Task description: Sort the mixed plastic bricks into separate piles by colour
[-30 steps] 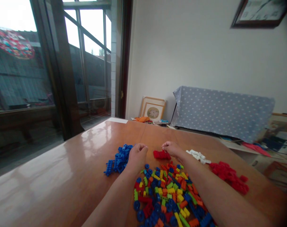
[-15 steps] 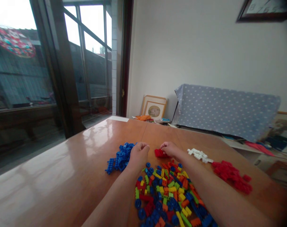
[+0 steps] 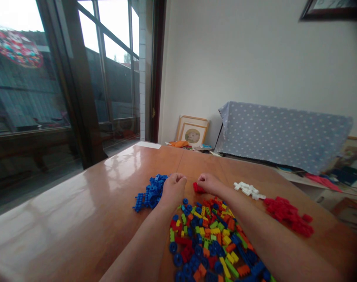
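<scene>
Beside the pile of blue pieces, my left hand is closed with fingertips pressed together; what it holds, if anything, is hidden. My right hand is closed too, just above a small red piece on the table, and its fingertips hide whatever is between them. A large heap of mixed bricks in yellow, green, orange, red and blue spreads between my forearms. White pieces and a red pile lie right of my right forearm.
The glossy wooden table reaches to the glass door at the left. White paper lies at its far edge. Behind stand framed pictures and something under a grey-blue dotted cloth.
The view has tilted slightly downward or shifted. My right hand's fingers have drawn closer together and lifted a little off the red piece. My left hand looks much the same.
</scene>
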Demonstrator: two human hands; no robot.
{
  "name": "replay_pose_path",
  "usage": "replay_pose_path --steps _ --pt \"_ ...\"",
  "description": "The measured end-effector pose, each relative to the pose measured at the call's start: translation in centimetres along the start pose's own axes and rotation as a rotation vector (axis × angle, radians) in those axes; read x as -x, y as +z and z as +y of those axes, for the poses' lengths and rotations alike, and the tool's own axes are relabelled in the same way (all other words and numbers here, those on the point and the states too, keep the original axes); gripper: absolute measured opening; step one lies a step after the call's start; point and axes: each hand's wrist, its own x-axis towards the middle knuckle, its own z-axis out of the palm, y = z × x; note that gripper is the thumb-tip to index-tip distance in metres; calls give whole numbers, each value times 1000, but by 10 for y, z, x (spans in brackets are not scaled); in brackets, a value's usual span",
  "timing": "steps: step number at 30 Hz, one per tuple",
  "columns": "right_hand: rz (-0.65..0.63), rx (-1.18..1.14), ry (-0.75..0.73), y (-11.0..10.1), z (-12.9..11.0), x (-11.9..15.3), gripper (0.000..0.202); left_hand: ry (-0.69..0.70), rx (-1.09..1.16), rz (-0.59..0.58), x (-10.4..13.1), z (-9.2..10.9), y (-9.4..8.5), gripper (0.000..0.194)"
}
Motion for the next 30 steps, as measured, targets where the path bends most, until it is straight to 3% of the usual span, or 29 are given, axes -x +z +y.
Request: replay_pose_path --steps 3,8,11,13,17,23,27,30 --pt "-101 -24 -177 -1 -22 31 11 2 -1 18 0 1 0 16" --pt "-377 0 -489 4 -60 99 12 13 -6 16 0 1 1 14" --pt "-350 221 -574 9 -78 127 16 12 -17 5 0 1 1 14" --pt "-285 365 -548 13 -85 137 19 11 -18 2 1 1 1 14" --pt "-182 471 -494 20 -91 141 26 10 -23 -7 1 0 1 17" --pt "-208 446 -428 23 -90 140 23 -3 1 -4 1 0 1 18" --pt "-175 280 -382 14 -78 129 17 -6 5 3 -1 2 -1 18" --pt "-57 24 -263 2 -58 103 13 -17 8 10 0 4 -2 17"
